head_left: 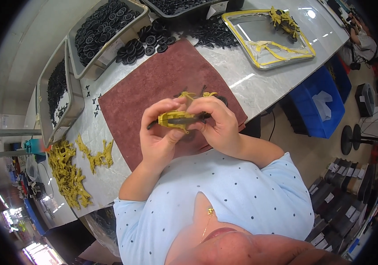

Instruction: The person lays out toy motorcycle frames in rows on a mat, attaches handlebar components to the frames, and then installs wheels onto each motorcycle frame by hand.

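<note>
**Obs. 1:** Fingers [171, 106] of both hands curl closed around one small yellow plastic part [176, 119]. Left hand [160, 132] pinches its left end, thumb underneath; right hand [215, 123] clamps the right end.

**Obs. 2:** Position of the part?

**Obs. 1:** Held in the air between the two hands, lying roughly level, above the near edge of the dark red mat [153, 84]. A black rod [189, 118] runs along it and pokes out on the left side (how the rod is seated, I cannot tell).

**Obs. 2:** Just behind the hands?

**Obs. 1:** Another yellow piece [189, 94] lies on the mat, partly hidden by the fingertips, with something black beside it.

**Obs. 2:** Further out?

**Obs. 1:** The mat sits on a pale marble-look table [259, 75]. Left of the mat, a heap of yellow frames [69, 172] spreads along the table edge, and a few tiny black bits [92, 99] are scattered near the mat's corner. Beyond the mat, loose black wheels [142, 42] are piled beside a grey bin [105, 26] full of the same wheels; a second grey bin [58, 97] stands further left. At the far right of the table, a metal tray with a yellow-taped rim [268, 37] carries assembled yellow pieces in its back corner.

**Obs. 2:** Off the table?

**Obs. 1:** A blue crate [321, 106] stands on the floor to the right.
</note>
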Demonstrator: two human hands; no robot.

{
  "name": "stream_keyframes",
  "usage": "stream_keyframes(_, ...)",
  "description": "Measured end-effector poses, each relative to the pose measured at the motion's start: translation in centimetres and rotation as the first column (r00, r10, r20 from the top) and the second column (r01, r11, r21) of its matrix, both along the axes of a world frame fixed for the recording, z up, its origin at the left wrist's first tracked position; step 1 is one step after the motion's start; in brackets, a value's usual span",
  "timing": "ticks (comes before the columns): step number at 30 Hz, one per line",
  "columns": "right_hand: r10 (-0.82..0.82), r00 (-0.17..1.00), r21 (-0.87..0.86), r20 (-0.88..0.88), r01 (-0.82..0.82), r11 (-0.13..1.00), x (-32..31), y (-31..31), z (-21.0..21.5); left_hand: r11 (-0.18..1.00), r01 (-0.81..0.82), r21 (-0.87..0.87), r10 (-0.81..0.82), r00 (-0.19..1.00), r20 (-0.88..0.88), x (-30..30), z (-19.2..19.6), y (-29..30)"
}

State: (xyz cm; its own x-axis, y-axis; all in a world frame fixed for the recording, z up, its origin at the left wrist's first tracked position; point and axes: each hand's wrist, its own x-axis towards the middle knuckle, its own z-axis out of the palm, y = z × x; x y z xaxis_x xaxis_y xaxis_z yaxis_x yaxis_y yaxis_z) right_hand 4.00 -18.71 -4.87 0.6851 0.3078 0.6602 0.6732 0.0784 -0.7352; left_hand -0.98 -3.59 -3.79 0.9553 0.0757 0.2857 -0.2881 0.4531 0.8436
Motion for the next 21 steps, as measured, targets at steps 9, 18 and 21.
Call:
stream_keyframes(9, 0.062, 0.981, -0.008, -0.183, -0.064, 0.998, -0.5, 0.7, -0.6, 0.986, -0.103, 0.128, 0.098, 0.994, 0.047, 0.0, -0.1, -0.2)
stream_keyframes(18, -0.055, 0.998, -0.031, 0.005, 0.055, 0.998, -0.2, 1.0, -0.8, 0.990, -0.051, 0.129, 0.050, 0.999, 0.016, -0.4, -0.8, 0.2)
stream_keyframes(21, -0.089, 0.996, -0.011, 0.019, 0.089, 0.996, -0.3, 1.2, -0.4, 0.983, -0.099, 0.153, 0.094, 0.995, 0.035, -0.7, -0.4, -0.2)
